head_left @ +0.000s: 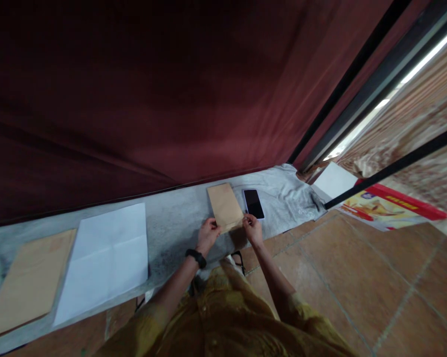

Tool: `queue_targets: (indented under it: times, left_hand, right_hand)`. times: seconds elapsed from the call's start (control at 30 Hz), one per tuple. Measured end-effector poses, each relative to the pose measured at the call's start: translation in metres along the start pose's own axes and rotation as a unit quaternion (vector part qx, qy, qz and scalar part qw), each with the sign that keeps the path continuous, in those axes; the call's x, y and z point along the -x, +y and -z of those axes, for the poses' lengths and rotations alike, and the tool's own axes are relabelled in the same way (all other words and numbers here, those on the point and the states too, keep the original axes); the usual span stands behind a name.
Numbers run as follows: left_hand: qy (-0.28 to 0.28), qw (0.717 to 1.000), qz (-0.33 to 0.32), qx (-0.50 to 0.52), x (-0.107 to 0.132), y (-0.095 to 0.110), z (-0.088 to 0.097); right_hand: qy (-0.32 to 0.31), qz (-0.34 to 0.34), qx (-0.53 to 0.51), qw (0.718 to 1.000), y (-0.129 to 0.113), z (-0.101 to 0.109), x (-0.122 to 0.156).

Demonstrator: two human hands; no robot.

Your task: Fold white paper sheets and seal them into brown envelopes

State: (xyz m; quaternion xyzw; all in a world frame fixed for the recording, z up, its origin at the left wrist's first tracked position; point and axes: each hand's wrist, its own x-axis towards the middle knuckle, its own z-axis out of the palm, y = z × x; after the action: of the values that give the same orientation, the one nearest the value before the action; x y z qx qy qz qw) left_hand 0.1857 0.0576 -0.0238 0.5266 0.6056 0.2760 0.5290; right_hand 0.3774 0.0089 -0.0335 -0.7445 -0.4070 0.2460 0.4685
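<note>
A tan paper envelope (227, 204) lies on the grey cloth of a narrow table, its near end slightly raised toward me. My left hand (208, 233), with a black band on the wrist, pinches its near left corner. At the near right corner, my right hand (252, 229) has its fingers closed on the edge. A dark-screened phone (253, 204) in a pale case rests just beyond my right hand, apart from the envelope. Whether the envelope's flap is folded or loose is too small to tell.
White paper sheets (106, 258) with a crease lie to the left, beside larger brown envelopes (30, 282). A dark red curtain (208, 124) hangs behind the grey cloth (175, 213). At right, a black pole (394, 168) crosses over a colourful box (390, 206) on the tiled floor (342, 277).
</note>
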Motion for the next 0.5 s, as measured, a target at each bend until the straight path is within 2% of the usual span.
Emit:
queue_targets:
  times: [0.17, 0.5]
  left_hand:
    - [0.004, 0.999, -0.004, -0.046, 0.003, 0.003, 0.0]
    - [0.006, 0.995, -0.008, -0.094, 0.013, 0.011, 0.0]
  right_hand:
    - [-0.016, -0.04, 0.032, 0.999, 0.001, 0.001, 0.0]
    - [-0.038, -0.032, 0.087, 0.995, -0.003, 0.008, 0.004]
